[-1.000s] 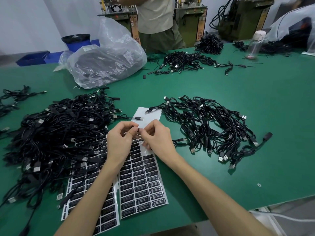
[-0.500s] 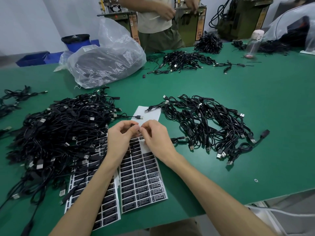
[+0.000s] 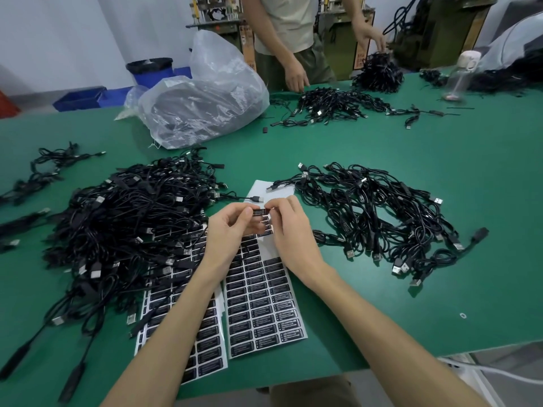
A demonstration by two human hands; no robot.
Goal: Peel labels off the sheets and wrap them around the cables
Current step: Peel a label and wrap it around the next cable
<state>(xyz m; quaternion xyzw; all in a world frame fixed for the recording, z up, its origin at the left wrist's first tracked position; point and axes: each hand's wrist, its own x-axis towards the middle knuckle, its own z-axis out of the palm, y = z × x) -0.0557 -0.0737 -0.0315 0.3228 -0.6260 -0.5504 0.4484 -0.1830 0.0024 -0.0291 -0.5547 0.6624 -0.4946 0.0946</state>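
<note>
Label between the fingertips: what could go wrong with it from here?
1. The label is pinched at its ends by the left hand and the right hand. Its sticky side might cling to a finger or fold onto itself.
2. The left cable pile is tangled and lies over part of the left label sheet. Pulling one cable free could drag its neighbours or shift that sheet.

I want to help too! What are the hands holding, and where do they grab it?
A small black label: the left hand pinches its left end, the right hand its right end.
</note>
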